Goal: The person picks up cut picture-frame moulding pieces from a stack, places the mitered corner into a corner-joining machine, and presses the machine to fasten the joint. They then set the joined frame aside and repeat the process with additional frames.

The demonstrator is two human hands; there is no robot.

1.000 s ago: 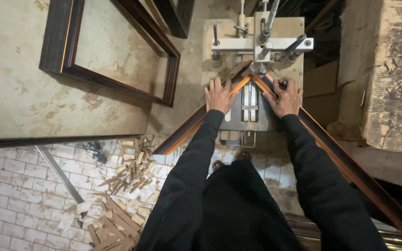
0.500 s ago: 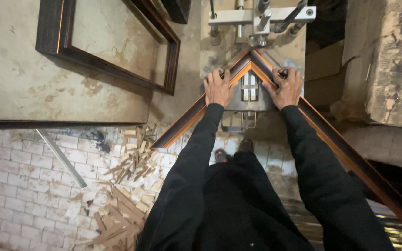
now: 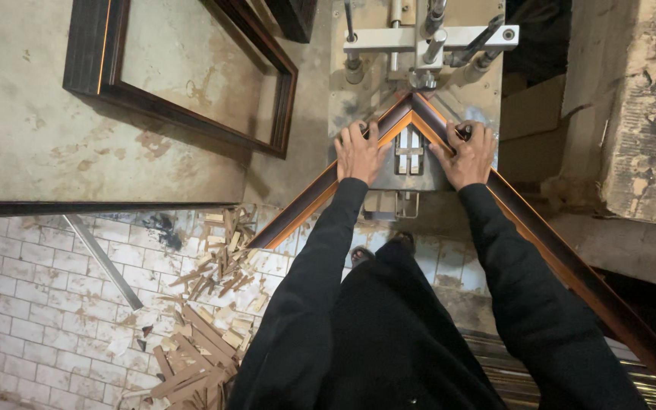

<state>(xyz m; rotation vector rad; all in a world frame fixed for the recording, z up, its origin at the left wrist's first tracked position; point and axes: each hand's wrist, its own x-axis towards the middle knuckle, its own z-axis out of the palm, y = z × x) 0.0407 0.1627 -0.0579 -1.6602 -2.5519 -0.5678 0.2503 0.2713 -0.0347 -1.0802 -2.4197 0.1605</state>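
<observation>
Two hands point(image 3: 360, 152) point(image 3: 468, 154), two mouldings point(image 3: 309, 203) point(image 3: 540, 235), one finished frame point(image 3: 191, 114).

Seen from above, the left hand point(image 3: 360, 152) lies flat on the left frame moulding point(image 3: 305, 205) and the right hand point(image 3: 466, 154) presses flat on the right frame moulding point(image 3: 563, 258), the two dark, orange-edged lengths meeting in a mitred corner under the metal clamp head point(image 3: 427, 45) of the joining machine point(image 3: 411, 163). A finished dark frame point(image 3: 191, 99) lies on the stained bench point(image 3: 55, 152) to the left. Wood offcuts point(image 3: 206, 319) litter the white tiled floor point(image 3: 32, 304) beside the person's black sleeves.
</observation>
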